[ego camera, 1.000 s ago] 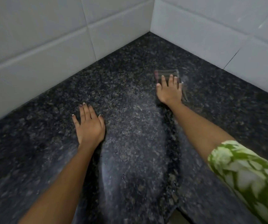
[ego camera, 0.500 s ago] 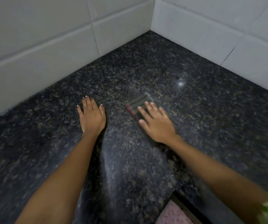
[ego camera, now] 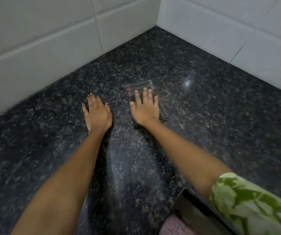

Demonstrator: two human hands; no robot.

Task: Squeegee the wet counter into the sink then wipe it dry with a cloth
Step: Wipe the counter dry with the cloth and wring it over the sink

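Granite surface (ego camera: 204, 116) under wiping: right hand (ego camera: 144, 109) flat, pressing folded dark cloth (ego camera: 138, 88) near the corner; left hand (ego camera: 98, 114) splayed, empty, bracing. Squeegeeing apparently finished; drying seemingly underway, outer areas left.

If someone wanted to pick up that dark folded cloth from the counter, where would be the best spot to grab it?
Probably the far edge of the cloth, pinched from above. It lies flat on the counter, and the right hand presses open-palmed over its near part, so only the far striped end and right edge show free.
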